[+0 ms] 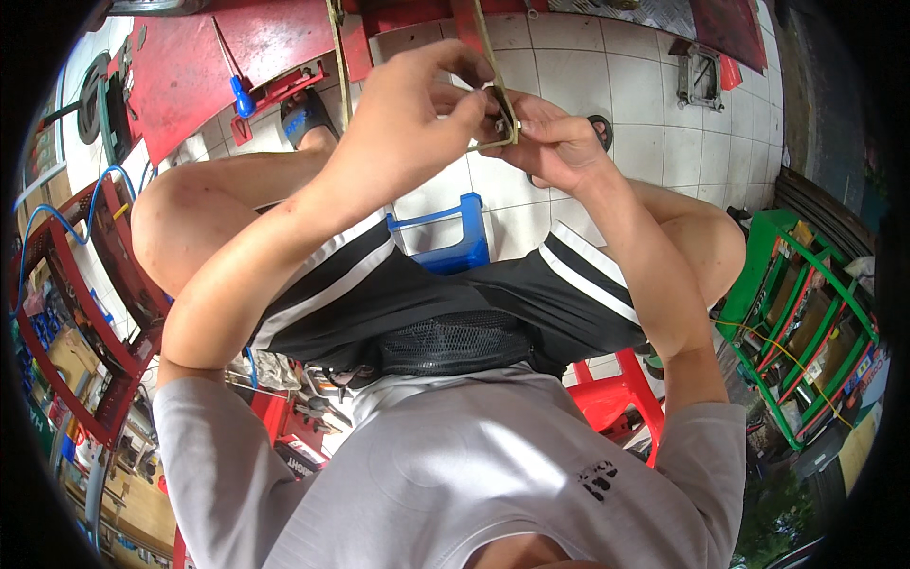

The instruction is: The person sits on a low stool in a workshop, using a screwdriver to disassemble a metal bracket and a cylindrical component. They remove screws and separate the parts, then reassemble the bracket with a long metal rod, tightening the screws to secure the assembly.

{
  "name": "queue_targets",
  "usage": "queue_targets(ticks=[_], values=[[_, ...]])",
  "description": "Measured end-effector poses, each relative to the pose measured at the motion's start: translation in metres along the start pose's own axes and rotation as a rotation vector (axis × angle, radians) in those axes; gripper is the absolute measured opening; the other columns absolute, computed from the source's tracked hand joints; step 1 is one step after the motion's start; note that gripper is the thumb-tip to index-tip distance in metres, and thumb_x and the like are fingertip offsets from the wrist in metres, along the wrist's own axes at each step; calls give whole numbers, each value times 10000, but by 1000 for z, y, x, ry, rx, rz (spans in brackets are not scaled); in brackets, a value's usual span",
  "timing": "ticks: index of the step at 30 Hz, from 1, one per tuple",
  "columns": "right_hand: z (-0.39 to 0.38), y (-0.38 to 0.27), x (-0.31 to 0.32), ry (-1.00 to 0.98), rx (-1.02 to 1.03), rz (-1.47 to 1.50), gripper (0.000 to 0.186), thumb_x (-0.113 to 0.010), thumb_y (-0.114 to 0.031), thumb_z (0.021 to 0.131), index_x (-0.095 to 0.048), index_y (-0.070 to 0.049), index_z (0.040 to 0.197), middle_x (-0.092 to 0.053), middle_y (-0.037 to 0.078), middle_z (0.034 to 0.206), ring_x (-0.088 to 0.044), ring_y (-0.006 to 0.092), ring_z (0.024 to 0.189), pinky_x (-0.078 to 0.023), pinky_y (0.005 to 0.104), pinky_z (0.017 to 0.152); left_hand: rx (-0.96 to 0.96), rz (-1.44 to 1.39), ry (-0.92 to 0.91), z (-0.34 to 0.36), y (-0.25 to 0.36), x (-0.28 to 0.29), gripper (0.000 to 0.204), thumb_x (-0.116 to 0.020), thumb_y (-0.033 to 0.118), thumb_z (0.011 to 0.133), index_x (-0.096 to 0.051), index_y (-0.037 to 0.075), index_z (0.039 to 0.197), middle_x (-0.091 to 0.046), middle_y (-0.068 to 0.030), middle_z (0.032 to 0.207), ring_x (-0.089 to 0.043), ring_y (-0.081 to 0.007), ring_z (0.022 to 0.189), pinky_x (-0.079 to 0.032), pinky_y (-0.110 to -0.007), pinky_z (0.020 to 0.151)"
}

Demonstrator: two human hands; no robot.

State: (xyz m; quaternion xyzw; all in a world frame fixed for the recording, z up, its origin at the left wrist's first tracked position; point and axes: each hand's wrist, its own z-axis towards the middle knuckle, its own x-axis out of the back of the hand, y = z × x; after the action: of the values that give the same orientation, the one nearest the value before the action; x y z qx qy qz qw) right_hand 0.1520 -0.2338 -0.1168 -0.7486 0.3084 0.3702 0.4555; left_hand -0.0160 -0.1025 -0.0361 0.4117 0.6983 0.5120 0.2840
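Note:
A narrow brass-coloured metal frame (482, 40) stands in front of me, its lower right corner between my hands. My left hand (408, 114) reaches over from the left, its thumb and fingers pinched at the inner side of that corner. A small dark piece shows at those fingertips, too covered to name. From the right, my right hand (569, 152) comes to the outer side, thumb and forefinger closed at the corner. A small bright metal bit (518, 125) peeks out by its fingertips, its kind unclear.
A red metal surface (180, 76) lies at the far left, with a blue-handled screwdriver (243, 100). Between my knees stands a blue plastic stool (464, 248). A grey metal part (700, 78) rests on the white tiles, far right. A green rack (806, 322) stands right.

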Motion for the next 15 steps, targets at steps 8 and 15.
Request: queue_targets(ticks=[8, 15], values=[[0, 2, 3, -14, 11, 22, 669, -743, -232, 796, -460, 48, 1333, -564, 76, 1128, -523, 188, 1070, -398, 355, 973, 11, 56, -35, 0, -1, 2, 247, -575, 63, 956, -564, -56, 1171, -629, -105, 1117, -675, -178, 1006, -535, -300, 867], [1, 3, 6, -13, 17, 76, 621, -733, -212, 804, -473, 42, 1307, -573, 102, 1171, -529, 195, 1079, -400, 358, 990, 27, 123, -64, 1, -2, 4, 271, -587, 161, 980, -579, -47, 1155, -662, -112, 1046, -705, -200, 924, -541, -299, 809]])
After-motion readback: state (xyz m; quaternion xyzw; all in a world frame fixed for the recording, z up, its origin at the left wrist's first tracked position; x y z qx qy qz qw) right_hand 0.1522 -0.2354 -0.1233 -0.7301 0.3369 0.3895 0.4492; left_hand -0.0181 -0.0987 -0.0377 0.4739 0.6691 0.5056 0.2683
